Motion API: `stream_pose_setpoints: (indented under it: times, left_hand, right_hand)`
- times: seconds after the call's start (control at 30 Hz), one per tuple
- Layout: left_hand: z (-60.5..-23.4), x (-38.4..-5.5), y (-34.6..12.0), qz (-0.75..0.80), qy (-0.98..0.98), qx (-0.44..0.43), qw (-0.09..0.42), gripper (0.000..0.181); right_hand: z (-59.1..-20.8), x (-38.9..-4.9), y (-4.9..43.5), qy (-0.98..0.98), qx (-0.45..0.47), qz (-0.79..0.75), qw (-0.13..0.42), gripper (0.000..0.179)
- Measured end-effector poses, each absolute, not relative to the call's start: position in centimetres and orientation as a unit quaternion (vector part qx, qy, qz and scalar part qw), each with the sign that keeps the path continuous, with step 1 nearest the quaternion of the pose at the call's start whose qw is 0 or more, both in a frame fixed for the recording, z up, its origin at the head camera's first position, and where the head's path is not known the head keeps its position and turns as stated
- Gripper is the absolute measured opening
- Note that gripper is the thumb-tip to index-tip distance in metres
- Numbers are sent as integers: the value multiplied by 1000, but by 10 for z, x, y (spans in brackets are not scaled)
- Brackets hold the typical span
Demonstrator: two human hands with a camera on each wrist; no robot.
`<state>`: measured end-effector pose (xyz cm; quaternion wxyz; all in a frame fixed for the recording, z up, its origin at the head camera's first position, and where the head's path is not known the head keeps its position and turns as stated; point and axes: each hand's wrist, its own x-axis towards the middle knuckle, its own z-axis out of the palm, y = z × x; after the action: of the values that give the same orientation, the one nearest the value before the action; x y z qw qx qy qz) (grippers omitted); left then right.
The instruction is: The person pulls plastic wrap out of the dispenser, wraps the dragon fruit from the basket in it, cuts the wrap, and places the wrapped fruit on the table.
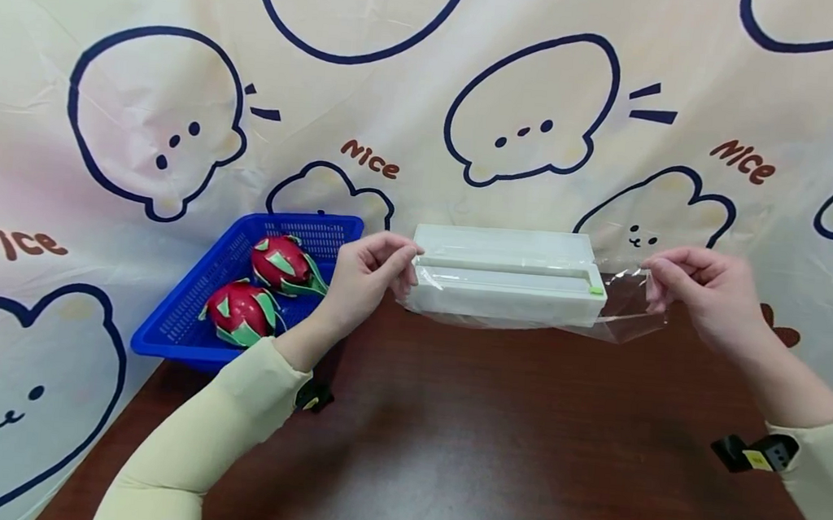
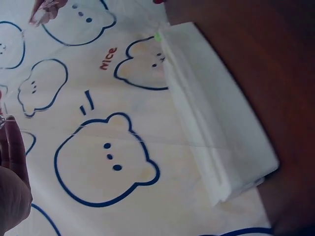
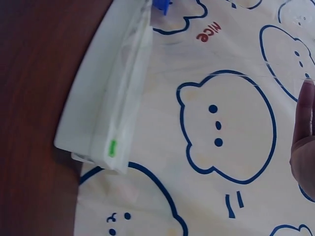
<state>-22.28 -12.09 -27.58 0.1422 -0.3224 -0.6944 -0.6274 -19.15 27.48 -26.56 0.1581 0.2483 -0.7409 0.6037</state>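
A sheet of clear cling film (image 1: 627,326) stretches between both hands in the head view. The left hand (image 1: 367,276) pinches one end between thumb and fingers, while the right hand (image 1: 707,295) pinches the other. Behind the film stands a long white cling film dispenser (image 1: 504,304), its lid raised and a green slider (image 1: 596,290) at the right end of its front edge. In the left wrist view the left hand (image 2: 15,182) shows at the edge, and the right wrist view shows the right hand (image 3: 305,142) likewise.
Left of the dispenser, a blue plastic basket (image 1: 161,330) holds two red dragon fruits (image 1: 239,311) with green scales. Everything stands on a dark brown wooden table (image 1: 490,445). A cartoon-printed cloth (image 1: 369,109) hangs behind the table.
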Motion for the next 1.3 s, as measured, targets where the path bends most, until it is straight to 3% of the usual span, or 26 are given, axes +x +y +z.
stream_pose_setpoints:
  times: [0.47,0.9,1.3]
  left_hand:
    - [-319,-191,-134,-597,-737,-313,55,12]
    - [-360,-179,-142,-598,-733,-320,-50,12]
    - [-387,-171,-147,-567,-728,-369,-114,7]
  right_hand:
    - [-308,-170,281,-811,258,508,130,19]
    - [-348,-156,286,-801,291,521,48,21]
    - [-385,-149,291,-756,336,557,-66,26]
